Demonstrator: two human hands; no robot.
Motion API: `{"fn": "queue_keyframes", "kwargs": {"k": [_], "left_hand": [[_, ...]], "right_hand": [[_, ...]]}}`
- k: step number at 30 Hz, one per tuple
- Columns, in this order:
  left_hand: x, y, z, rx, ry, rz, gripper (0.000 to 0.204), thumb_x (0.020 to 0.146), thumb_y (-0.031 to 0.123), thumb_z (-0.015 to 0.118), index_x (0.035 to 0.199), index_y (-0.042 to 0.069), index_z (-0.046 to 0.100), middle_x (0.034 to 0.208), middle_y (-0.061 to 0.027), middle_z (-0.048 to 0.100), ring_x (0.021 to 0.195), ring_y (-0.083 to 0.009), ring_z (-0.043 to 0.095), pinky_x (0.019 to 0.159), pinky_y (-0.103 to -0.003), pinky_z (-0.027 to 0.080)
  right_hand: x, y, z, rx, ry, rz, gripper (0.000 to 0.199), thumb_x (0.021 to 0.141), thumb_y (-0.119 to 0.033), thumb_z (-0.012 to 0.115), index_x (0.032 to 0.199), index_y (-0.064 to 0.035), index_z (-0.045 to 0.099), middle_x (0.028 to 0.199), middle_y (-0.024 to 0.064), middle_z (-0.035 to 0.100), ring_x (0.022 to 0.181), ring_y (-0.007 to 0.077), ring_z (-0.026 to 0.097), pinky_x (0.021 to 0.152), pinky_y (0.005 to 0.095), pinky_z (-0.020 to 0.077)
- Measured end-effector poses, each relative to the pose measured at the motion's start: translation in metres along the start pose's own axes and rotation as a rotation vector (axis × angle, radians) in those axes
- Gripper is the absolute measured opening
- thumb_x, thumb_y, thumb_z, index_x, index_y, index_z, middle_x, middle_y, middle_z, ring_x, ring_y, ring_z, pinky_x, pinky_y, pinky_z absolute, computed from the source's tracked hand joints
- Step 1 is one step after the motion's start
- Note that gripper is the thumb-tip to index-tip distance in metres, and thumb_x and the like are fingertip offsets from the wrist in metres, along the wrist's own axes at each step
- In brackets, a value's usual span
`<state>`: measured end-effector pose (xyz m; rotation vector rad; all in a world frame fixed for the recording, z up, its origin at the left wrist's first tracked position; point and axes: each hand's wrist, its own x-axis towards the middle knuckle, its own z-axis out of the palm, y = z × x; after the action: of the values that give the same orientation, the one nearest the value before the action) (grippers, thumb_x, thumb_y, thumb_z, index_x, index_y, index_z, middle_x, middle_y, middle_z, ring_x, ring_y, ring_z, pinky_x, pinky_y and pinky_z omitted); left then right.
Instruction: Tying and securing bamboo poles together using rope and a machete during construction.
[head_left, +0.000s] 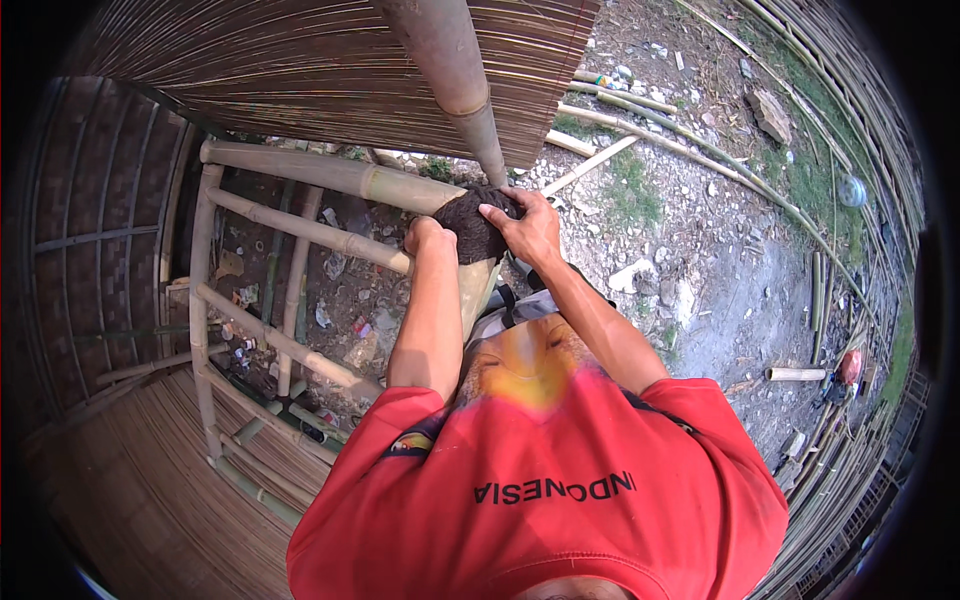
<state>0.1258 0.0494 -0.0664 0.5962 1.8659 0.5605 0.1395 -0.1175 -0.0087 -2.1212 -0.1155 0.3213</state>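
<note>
I saw dark fibrous binding (478, 228) wrapped round a bamboo joint; upright pole (452, 70) ran away from me. Left hand (428, 236) fisted on it, right hand (527, 225) fingers clamped over it.

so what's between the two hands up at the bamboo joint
In the head view, a dark fibrous binding wrapped around the bamboo joint lies between them: the left hand presses its left side, the right hand grips over its top.
</note>
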Motion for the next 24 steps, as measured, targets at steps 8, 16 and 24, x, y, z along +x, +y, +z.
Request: {"fn": "queue_keyframes", "kwargs": {"k": [8, 16, 24], "left_hand": [[0.009, -0.02, -0.026, -0.16, -0.333, 0.27, 0.042, 0.113, 0.022, 0.037, 0.133, -0.01, 0.054, 0.131, -0.0171, 0.067, 0.112, -0.0261, 0.068, 0.09, -0.034, 0.057], [0.0, -0.027, -0.039, -0.191, -0.384, 0.49, 0.034, 0.112, 0.029, 0.047, 0.11, -0.001, 0.064, 0.105, -0.0101, 0.068, 0.097, -0.021, 0.06, 0.09, -0.037, 0.048], [0.027, -0.048, -0.024, -0.648, -0.584, 0.379, 0.013, 0.109, 0.015, 0.051, 0.111, 0.007, 0.061, 0.102, -0.005, 0.064, 0.092, -0.0159, 0.06, 0.078, -0.033, 0.05]], "right_hand": [[0.0, -0.004, -0.006, 0.002, -0.017, -0.036, 0.058, 0.079, -0.042, 0.087, 0.121, -0.004, 0.075, 0.109, 0.0191, 0.073, 0.101, 0.031, 0.073, 0.091, 0.0393, 0.0556], [0.027, -0.052, -0.005, -0.121, 0.021, -0.431, 0.039, 0.09, -0.032, 0.078, 0.114, -0.001, 0.075, 0.113, 0.0234, 0.072, 0.105, 0.0411, 0.069, 0.092, 0.0457, 0.0536], [0.077, -0.082, 0.08, -0.29, -0.793, -1.036, 0.038, 0.09, -0.031, 0.074, 0.124, -0.0136, 0.073, 0.106, 0.0185, 0.069, 0.119, 0.0391, 0.061, 0.099, 0.0438, 0.0516]]}}
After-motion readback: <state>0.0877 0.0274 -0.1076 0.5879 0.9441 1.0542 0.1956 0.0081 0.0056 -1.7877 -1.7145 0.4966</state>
